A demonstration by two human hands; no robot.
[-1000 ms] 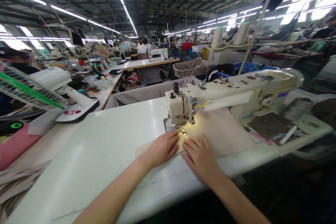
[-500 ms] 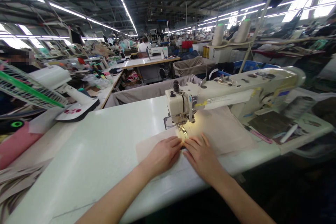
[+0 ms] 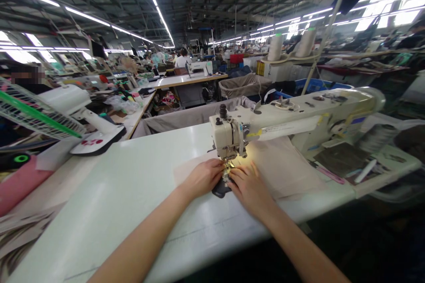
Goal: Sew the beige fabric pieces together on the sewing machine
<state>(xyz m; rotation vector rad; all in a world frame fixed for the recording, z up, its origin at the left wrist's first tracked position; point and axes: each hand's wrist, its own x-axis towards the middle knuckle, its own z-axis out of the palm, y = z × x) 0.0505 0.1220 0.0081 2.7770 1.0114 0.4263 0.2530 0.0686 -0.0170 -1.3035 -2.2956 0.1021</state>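
Observation:
A beige cloth panel (image 3: pixel 282 166) lies flat under the head of a sewing machine (image 3: pixel 229 135), on both sides of the needle. My left hand (image 3: pixel 206 176) rests on the cloth just left of the lit presser foot (image 3: pixel 229 164), fingers stretched and close together. On the right of the foot, my right hand (image 3: pixel 249 185) lies on the cloth with its fingers somewhat spread. Between the hands and nearer to me, a dark plate (image 3: pixel 221 189) shows on the pale table (image 3: pixel 149 177). The cloth right at the needle is partly hidden by my fingertips.
On the left stands a white fan (image 3: pixel 99 135) with a green-banded guard. Right of the machine lie a pink-handled tool (image 3: pixel 332 174), a dark cloth piece (image 3: pixel 343 159) and a grey thread cone (image 3: pixel 378 137). Cloth-lined bins (image 3: pixel 244 84) stand behind; people work farther off.
Both hands have moved away from me, toward the needle, and the cloth's near edge has moved with them. The dark plate in front of the needle is now more exposed.

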